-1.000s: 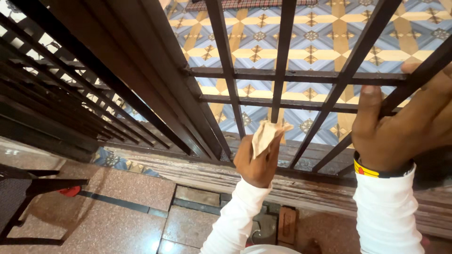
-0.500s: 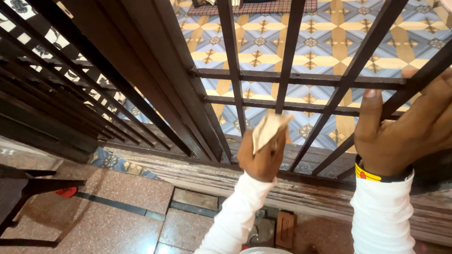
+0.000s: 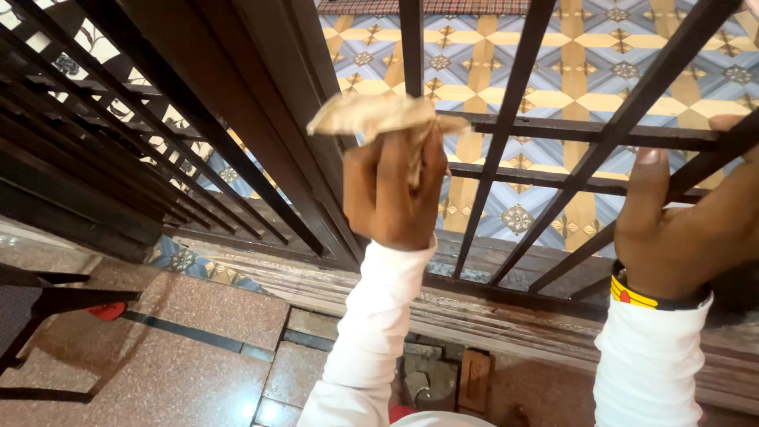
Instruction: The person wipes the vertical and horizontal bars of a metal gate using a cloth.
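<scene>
My left hand (image 3: 393, 190) is raised in front of a dark metal window grille (image 3: 506, 126) and is closed around a crumpled beige cloth (image 3: 371, 115), which sticks out above the fist next to a vertical bar. My right hand (image 3: 688, 221) grips a slanted bar of the grille at the right edge, thumb up along the bar. It wears a yellow and black wristband (image 3: 640, 292). Both arms are in white sleeves.
Behind the bars lies a blue and yellow patterned tile floor (image 3: 569, 71). A worn wooden sill (image 3: 490, 312) runs below the grille. A dark chair frame (image 3: 39, 316) stands at the lower left on speckled reddish floor tiles (image 3: 174, 372).
My left hand has risen with the cloth and moved left, from the lower crossbar to beside the upper one. The right hand keeps its grip on the bar.
</scene>
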